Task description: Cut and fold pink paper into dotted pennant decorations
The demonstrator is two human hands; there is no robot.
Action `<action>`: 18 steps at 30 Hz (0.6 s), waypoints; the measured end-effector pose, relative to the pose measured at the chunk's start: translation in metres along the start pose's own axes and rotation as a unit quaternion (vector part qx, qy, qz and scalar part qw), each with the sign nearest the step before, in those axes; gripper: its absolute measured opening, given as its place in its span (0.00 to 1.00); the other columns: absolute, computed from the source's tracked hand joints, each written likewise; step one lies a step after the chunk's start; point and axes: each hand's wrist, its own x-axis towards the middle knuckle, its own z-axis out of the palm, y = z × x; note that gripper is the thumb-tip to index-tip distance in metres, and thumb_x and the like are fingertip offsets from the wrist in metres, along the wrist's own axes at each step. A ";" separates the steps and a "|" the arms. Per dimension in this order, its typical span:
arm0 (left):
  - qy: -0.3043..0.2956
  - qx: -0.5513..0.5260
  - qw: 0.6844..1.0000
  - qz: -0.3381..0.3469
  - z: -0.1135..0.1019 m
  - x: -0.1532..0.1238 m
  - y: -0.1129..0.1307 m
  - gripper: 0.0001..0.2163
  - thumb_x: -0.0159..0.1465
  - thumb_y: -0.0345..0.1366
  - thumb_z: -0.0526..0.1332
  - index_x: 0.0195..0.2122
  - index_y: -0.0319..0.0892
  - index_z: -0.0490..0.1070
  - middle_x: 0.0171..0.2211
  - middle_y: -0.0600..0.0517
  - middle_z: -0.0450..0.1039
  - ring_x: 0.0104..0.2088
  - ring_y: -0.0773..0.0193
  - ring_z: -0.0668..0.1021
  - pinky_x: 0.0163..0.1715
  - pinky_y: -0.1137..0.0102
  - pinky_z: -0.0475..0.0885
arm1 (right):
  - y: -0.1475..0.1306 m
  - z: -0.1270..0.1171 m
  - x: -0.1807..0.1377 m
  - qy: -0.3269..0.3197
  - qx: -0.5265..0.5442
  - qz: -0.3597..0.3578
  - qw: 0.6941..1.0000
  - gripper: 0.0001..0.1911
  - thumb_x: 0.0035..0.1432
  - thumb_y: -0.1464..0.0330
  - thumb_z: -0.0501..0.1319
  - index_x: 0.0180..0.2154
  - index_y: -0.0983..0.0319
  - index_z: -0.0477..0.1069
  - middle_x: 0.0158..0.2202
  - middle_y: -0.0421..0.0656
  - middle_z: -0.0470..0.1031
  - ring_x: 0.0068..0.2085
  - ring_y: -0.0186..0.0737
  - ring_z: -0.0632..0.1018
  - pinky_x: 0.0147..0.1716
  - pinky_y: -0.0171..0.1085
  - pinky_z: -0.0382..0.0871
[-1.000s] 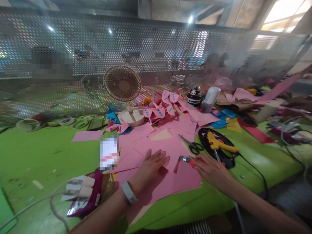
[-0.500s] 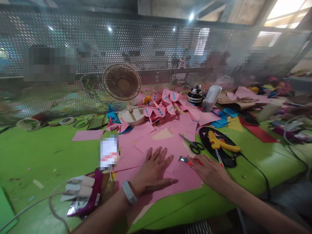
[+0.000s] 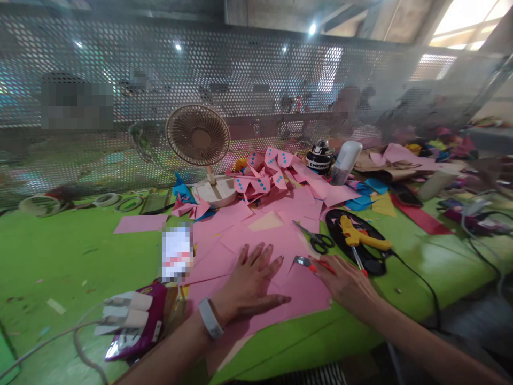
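Observation:
My left hand (image 3: pixel 256 280) lies flat on the pink paper sheets (image 3: pixel 304 291), fingers spread. To its right, my right hand (image 3: pixel 340 278) is closed around a red utility knife (image 3: pixel 318 263), whose metal tip points left toward my left fingers and rests at or just above the paper. Part of the knife's handle is hidden under my fingers. Black-handled scissors (image 3: pixel 318 241) lie partly on the sheets, just beyond the knife. Farther right, a yellow glue gun (image 3: pixel 363 238) sits on a black round tray (image 3: pixel 333 219).
Folded pink paper pieces with blue dots (image 3: pixel 260 176) are heaped behind the sheets, beside a small fan (image 3: pixel 200 136). A purple power strip with plugs (image 3: pixel 150 315) and a phone (image 3: pixel 176 251) lie to the left. Behind stand a black jar (image 3: pixel 319 158) and a perforated metal screen (image 3: pixel 240 75).
The view has shifted very slightly. Both hands stay in nearly the same place on the paper, and the right hand still holds the knife.

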 end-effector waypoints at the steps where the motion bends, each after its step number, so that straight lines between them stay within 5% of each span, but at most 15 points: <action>1: 0.001 0.001 1.000 0.002 0.000 0.000 0.000 0.38 0.58 0.64 0.46 0.64 0.49 0.46 0.66 0.46 0.42 0.64 0.43 0.47 0.59 0.45 0.40 | 0.000 0.000 -0.001 0.005 -0.001 -0.001 1.000 0.17 0.62 0.71 0.52 0.52 0.64 0.67 0.41 0.50 0.71 0.40 0.43 0.73 0.40 0.41 0.71; 18: -0.008 -0.008 1.000 -0.004 0.000 -0.001 0.000 0.38 0.58 0.64 0.47 0.64 0.49 0.46 0.66 0.45 0.41 0.64 0.43 0.45 0.59 0.44 0.38 | -0.001 0.000 0.004 0.018 -0.009 -0.009 1.000 0.17 0.61 0.73 0.52 0.51 0.64 0.68 0.40 0.50 0.72 0.39 0.43 0.74 0.37 0.40 0.72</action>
